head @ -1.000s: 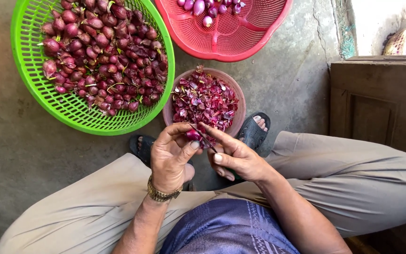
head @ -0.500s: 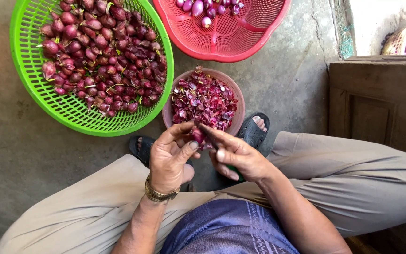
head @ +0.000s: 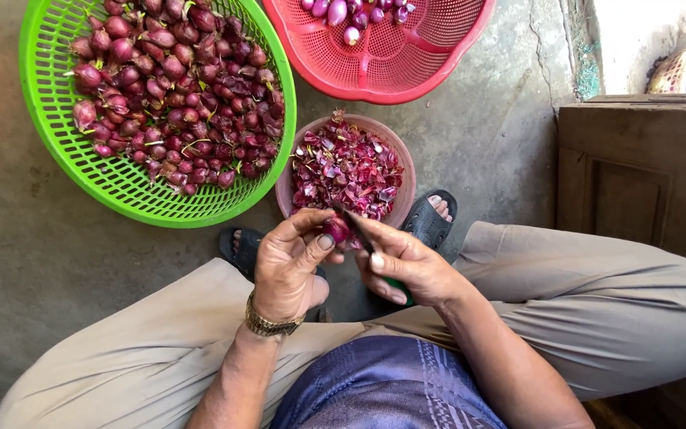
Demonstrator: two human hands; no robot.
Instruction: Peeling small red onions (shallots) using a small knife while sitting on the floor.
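Left hand (head: 287,266) pinches a shallot (head: 336,229) — right hand (head: 406,266) grips a knife (head: 356,229) — over grey concrete floor (head: 486,135).

Both forearms enter from the bottom of the view and converge at centre, between the knees. Left hand (head: 291,266): palm turned up toward the camera, fingers curled inward, thumb and index fingertip pinched together on a small object; a wristband sits on the left wrist. Right hand (head: 406,266): back of hand facing up, fingers wrapped closed, index finger extended forward, its tip meeting the left fingertips.
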